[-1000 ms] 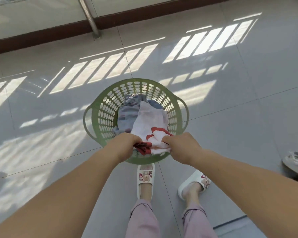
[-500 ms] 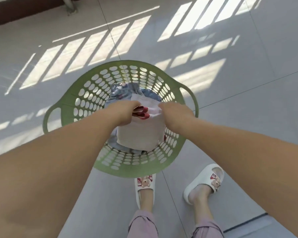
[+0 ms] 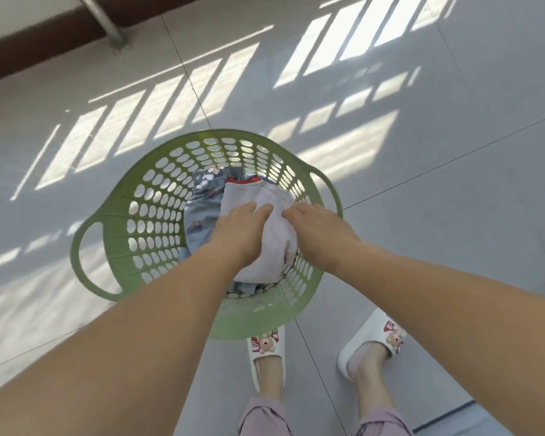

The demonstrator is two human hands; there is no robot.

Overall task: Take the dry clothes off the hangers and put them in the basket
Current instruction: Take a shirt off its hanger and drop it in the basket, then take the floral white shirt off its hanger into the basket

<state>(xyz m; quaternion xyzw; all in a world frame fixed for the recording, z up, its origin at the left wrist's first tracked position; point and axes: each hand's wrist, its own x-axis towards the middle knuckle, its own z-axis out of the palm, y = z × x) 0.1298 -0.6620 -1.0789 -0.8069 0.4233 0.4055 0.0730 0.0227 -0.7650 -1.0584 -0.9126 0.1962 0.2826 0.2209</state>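
A round green plastic basket with oval holes and two side handles stands on the grey tiled floor in front of my feet. Inside it lies a blue patterned garment, and on top of that a folded white garment with red trim. My left hand rests flat on the white garment with its fingers spread. My right hand lies on the garment's right side, palm down, fingers extended. Neither hand grips the cloth. No hangers are in view.
Grey floor tiles with bright window-light stripes surround the basket. A metal pole rises from the floor by a dark brown skirting board at the top left. My two feet in white bear slippers stand just behind the basket.
Both hands held the white garment by its red-trimmed edge above the basket. They have lowered it in, let go, and now lie flat on it.
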